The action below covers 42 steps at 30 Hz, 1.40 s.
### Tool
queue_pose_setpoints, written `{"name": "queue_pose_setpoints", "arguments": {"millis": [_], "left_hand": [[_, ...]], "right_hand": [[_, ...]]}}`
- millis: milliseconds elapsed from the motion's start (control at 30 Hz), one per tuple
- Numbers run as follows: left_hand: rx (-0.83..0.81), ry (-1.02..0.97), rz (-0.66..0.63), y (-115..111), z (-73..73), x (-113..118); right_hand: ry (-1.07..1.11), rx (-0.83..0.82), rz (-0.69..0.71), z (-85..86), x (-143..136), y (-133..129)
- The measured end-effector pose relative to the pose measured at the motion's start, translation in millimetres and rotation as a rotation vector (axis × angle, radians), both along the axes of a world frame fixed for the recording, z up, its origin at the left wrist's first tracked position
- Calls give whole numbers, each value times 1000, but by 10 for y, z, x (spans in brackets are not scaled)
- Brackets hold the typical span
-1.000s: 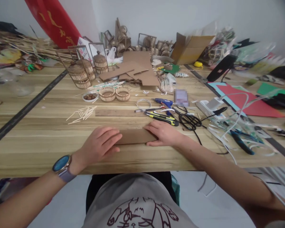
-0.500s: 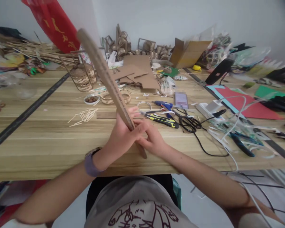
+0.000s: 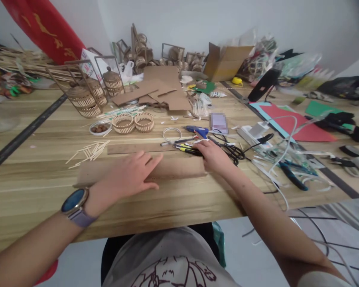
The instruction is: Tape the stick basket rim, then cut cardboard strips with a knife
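A long brown cardboard strip (image 3: 179, 166) lies flat on the table in front of me, its left part beneath my left forearm. My left hand (image 3: 134, 171) rests over the strip with its fingers spread. Beyond the strip's right end, my right hand (image 3: 214, 155) has its fingers curled over the handle of a yellow and black utility knife (image 3: 185, 148); the handle's end is hidden beneath them. A narrow, dark cardboard piece (image 3: 137, 148) lies just behind the strip. The blue glue gun (image 3: 196, 130) is close behind my right hand.
Thin sticks (image 3: 91, 152) are scattered at left, near a bowl of brown nuts (image 3: 100, 128) and two slatted rings (image 3: 123, 123). Cardboard sheets (image 3: 160, 79) lie farther back. Cables, a power strip (image 3: 254, 135) and blue-handled pliers (image 3: 293, 176) crowd the right.
The cardboard strip, held up tilted in both hands before, now lies flat on the table. My right hand has moved right to the utility knife; my left has opened over the strip.
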<state>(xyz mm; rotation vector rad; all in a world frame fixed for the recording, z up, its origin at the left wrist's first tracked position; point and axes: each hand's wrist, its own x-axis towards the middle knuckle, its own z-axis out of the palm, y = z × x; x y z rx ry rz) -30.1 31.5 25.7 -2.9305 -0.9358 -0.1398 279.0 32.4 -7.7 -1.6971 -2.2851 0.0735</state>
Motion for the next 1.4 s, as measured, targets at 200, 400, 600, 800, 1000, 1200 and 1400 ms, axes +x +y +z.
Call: {"name": "queue_pose_setpoints", "arguments": {"millis": [200,400,600,800,1000,1200,1400], "left_hand": [[0,18,35,-146,-402,-66],[121,-26,-22,-219,-435,-24],[105,-75,-93,-294,-365,225],[79,-33,-66,-319,-473,316],[56,-152,-61,-313,-587,260],[68,-186,-73,-317,-575,262],[55,-207,-83,-319,-550,262]], "right_hand": [[-94,114,42,-181,94,91],[43,96,-20,-134,110,13],[384,71,-215,-107,122,-64],[932,-359,-77,-28,190,-67],[1233,-640,-15,93,169,-117],[1260,-605,-48,73,157,-101],[1283,-591,-154,75,174,-63]]}}
